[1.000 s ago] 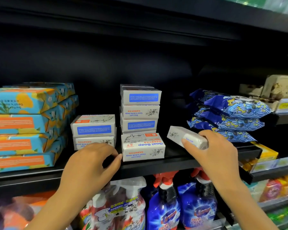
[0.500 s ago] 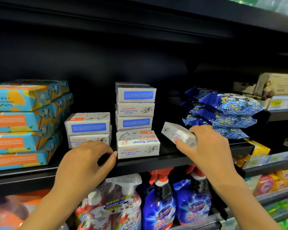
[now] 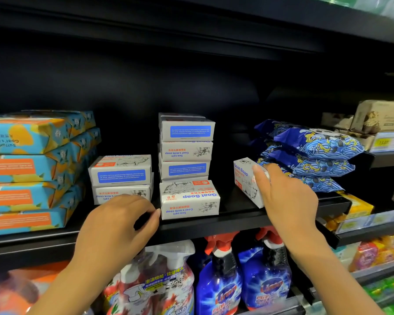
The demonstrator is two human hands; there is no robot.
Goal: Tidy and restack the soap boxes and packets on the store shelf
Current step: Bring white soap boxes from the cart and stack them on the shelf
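My right hand [image 3: 287, 198] grips a white Goat Soap box [image 3: 245, 178], tilted on edge just above the black shelf [image 3: 237, 221], left of the blue packets [image 3: 312, 151]. In the middle stands a stack of three white soap boxes [image 3: 185, 146], with one more box [image 3: 189, 198] lying in front of it. To the left is a stack of two white boxes [image 3: 121, 171]. My left hand [image 3: 118, 226] rests at the shelf's front edge with loosely curled fingers before the lower of these two boxes, and its thumb tip is near the front box's corner.
Large blue-and-orange soap boxes [image 3: 27, 169] are stacked at the far left. Spray bottles [image 3: 218, 280] fill the shelf below. Beige boxes [image 3: 380, 119] and a yellow price tag [image 3: 383, 142] sit on the neighbouring shelf at right. The dark shelf back is bare behind the stacks.
My right hand has turned its soap box from lying nearly flat to standing tilted, the label face now showing. The left hand has stayed in place.
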